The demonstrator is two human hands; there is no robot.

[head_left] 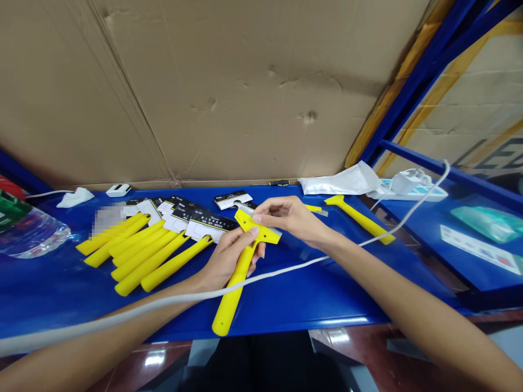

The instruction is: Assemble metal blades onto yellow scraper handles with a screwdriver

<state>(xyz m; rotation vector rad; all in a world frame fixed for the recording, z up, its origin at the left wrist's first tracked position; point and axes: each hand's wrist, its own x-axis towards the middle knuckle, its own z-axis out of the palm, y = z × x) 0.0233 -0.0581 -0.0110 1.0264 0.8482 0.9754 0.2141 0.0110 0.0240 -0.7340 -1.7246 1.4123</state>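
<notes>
Tilted over the front of the blue table is a yellow scraper with a T-shaped head. My left hand is closed around its neck, the thumb pressed near the head. At the upper part of that head, the fingertips of my right hand pinch together against the yellow plastic; what lies between them besides the head is hidden. To the left, several more yellow scrapers lie in a row, their heads covered by black-and-white printed cards. Another yellow scraper lies alone at the right.
A white cable crosses in front of my forearms. Along the back sit a screwdriver, a white padded pouch and a power strip. A plastic bottle lies at left. Cardboard rises behind the blue table.
</notes>
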